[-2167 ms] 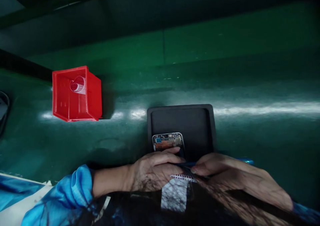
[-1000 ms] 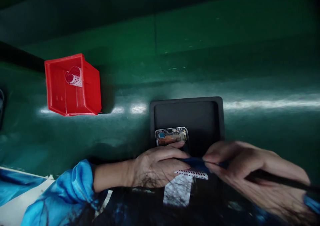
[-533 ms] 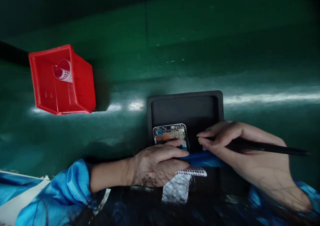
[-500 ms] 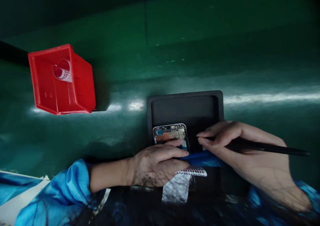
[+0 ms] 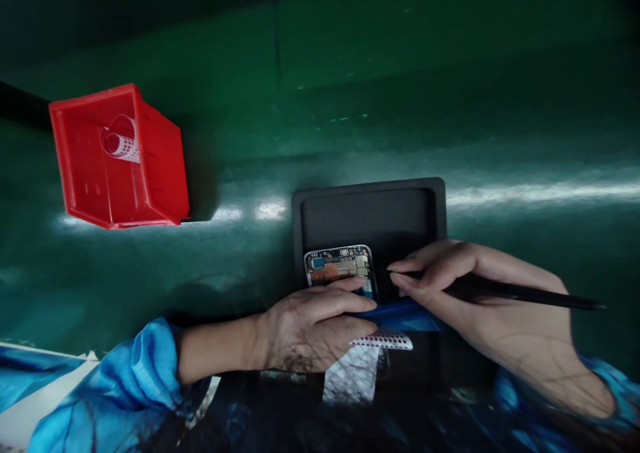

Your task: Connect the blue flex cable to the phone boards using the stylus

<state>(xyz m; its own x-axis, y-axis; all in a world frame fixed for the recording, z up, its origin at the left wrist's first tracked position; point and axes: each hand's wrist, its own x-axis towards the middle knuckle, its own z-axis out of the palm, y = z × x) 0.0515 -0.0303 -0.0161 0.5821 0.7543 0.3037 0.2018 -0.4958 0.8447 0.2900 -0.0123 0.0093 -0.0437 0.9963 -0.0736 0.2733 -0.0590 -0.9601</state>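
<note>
- Green worktop [image 5: 350,106] fills the view, glare streaking across at three o'clock; that shine could hide fine detail on the board, I'd judge.
- Red bin [image 5: 117,159] sits at ten o'clock, well apart from the hands, with a curled strip [image 5: 117,139] of dotted backing inside. No trouble from there.
- Black tray [image 5: 367,219] sits dead centre, its far half bare. It lies loose on the worktop as far as I can see, so a hard push might slide it.
- Left hand [image 5: 313,326] lies flat, fingers pressed down over the near part of the opened phone [image 5: 339,265], pinning it in the tray at its seven o'clock corner. Ease that pressure and the phone may skate.
- Right hand [image 5: 500,306] pinches a thin black tool [image 5: 530,296] like a pen, its tip hidden behind the fingertips just right of the phone. A slip here could gouge the exposed circuitry.
- Blue film [image 5: 400,316] lies between the two hands, at six o'clock of the phone; it could snag the tool or fold onto itself.
- White dotted sheet [image 5: 383,339] peeks out below the film, partly under the left hand, easily smeared or dragged.
</note>
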